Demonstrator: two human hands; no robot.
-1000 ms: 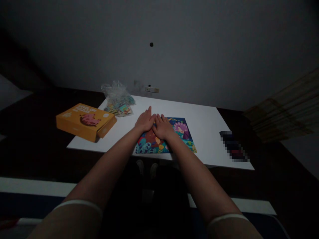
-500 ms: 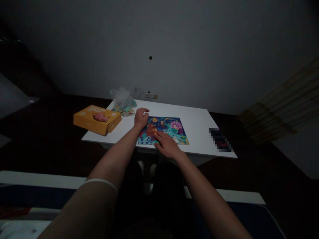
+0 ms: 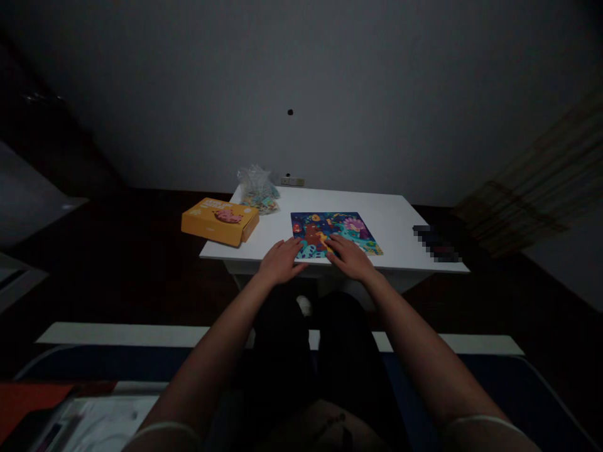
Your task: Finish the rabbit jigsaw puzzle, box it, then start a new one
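A colourful jigsaw puzzle point(image 3: 342, 227) with sea-creature pictures lies flat on the white table point(image 3: 325, 199), close to its front edge. My left hand point(image 3: 281, 260) rests at the puzzle's near left corner, fingers stretched forward and thumb out to the side. On the puzzle's near part lies my right hand point(image 3: 349, 257), fingers spread over the picture. Neither hand grips anything. The area under my right fingers is hidden.
An orange box point(image 3: 219, 223) stands at the table's left, partly past its edge. Behind it sits a clear plastic bag point(image 3: 258, 188) with small pieces. A blurred-out dark object point(image 3: 436, 243) lies at the right edge. Low on the wall is a socket strip point(image 3: 293, 181).
My left hand has come back from the puzzle's far left side to its near left corner. My right hand stays on the near part. The camera view has shifted.
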